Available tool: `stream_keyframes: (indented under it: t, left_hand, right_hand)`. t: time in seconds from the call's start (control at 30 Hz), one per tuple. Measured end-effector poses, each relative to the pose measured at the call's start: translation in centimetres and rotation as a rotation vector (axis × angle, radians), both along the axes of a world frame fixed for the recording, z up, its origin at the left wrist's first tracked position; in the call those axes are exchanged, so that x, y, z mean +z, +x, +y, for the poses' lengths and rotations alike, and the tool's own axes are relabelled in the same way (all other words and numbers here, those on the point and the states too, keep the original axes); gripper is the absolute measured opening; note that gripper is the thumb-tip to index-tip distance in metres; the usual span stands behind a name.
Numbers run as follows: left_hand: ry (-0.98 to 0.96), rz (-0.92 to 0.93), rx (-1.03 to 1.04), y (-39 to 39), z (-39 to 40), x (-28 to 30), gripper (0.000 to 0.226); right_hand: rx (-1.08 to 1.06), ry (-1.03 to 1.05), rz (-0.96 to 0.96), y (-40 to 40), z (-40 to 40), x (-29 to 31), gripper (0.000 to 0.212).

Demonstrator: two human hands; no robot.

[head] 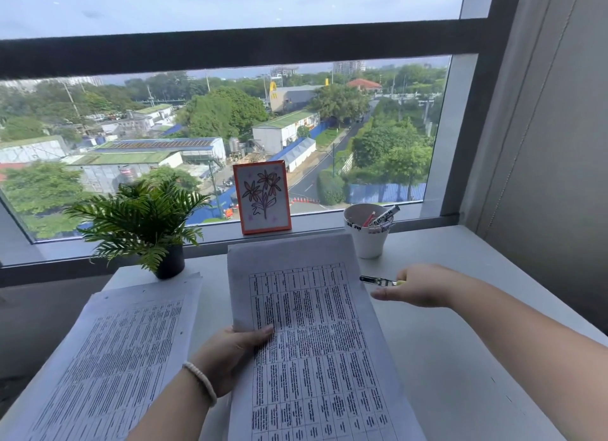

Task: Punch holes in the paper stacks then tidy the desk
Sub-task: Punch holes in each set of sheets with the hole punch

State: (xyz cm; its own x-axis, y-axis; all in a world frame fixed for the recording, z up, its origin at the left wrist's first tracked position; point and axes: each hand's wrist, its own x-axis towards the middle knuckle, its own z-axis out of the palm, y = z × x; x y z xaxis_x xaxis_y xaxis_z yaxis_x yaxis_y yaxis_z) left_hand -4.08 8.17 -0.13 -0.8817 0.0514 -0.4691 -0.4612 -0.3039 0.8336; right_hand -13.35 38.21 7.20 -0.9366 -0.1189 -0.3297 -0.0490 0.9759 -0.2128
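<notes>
While the left hand [230,358] grips the nearer paper stack [316,358] by its left edge, thumb on top and fingers [260,333] curled round the margin, that stack lies down the middle of the surface [460,374], its far end lifted a little. A second paper stack [108,368] lies just to the left of it, sheets slightly fanned, with what look like small holes near its far edge, so I judge it already punched. That makes two stacks.

Loose sheets like these will be light but floppy and apt to slide against each other; holding an edge with the sheets squared, as the left hand does, seems the safest place to take them.

Farther off, the right hand [418,287] reaches over the surface with its fingers around the yellow-handled hole punch [378,281]. Only the metal nose and a bit of the handle show, so the grip itself is mostly hidden. It is one small, rigid tool, easy to squeeze single-handed.

Beyond stand one white cup [367,239] of pens, one potted fern [144,223] and one framed flower drawing [262,197] against the window.
</notes>
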Motion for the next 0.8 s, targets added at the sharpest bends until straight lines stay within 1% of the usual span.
stream_keyframes:
  t: [0.07,0.13,0.23,0.33,0.53,0.67,0.8]
  left_hand:
    - [-0.002,-0.008,-0.005,0.0,0.0,-0.1,0.034]
    - [0.000,-0.011,-0.004,0.1,-0.1,-0.2,0.038]
    - [-0.003,-0.014,-0.025,-0.1,-0.4,-0.2,0.042]
    - [-0.004,-0.014,-0.037,-0.2,-0.5,-0.1,0.040]
    - [0.000,-0.028,-0.043,-0.4,-0.5,0.0,0.040]
    - [0.004,-0.025,-0.041,-0.7,-0.4,0.2,0.044]
    - [0.005,-0.029,-0.074,-1.0,-0.1,0.5,0.041]
  right_hand:
    - [0.007,0.019,0.003,-0.2,-0.3,-0.1,0.072]
    - [0.008,0.020,-0.010,-0.4,-0.4,0.0,0.073]
    - [0.000,-0.035,-0.097,-0.8,-0.3,0.0,0.065]
    - [0.012,-0.077,-0.148,-1.2,-0.1,-0.3,0.060]
    - [0.053,-0.071,-0.149,-1.9,0.3,-1.0,0.058]
    - [0.039,-0.120,-0.134,-2.3,0.8,-1.4,0.057]
    - [0.031,-0.168,-0.160,-2.5,1.7,-1.7,0.056]
